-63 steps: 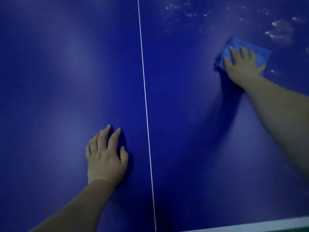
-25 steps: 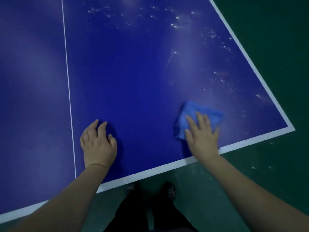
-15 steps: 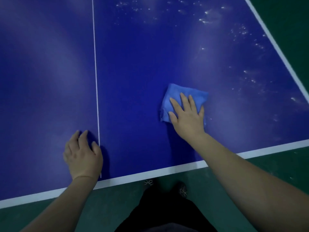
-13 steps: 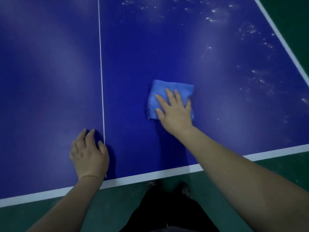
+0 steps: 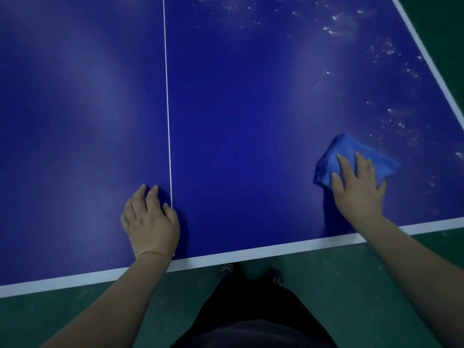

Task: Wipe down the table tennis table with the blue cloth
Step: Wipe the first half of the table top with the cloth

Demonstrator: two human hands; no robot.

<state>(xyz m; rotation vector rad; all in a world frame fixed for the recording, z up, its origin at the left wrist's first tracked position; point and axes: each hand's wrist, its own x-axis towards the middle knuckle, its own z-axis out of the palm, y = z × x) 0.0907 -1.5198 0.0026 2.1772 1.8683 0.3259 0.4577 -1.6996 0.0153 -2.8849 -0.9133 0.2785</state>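
Cloth [image 5: 350, 150] (one, blue) under right hand [image 5: 359, 190]; left hand [image 5: 151, 223] on table [image 5: 238, 109].

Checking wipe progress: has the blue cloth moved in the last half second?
Yes. The blue cloth, under the right hand, slid right, away from the white centre line.
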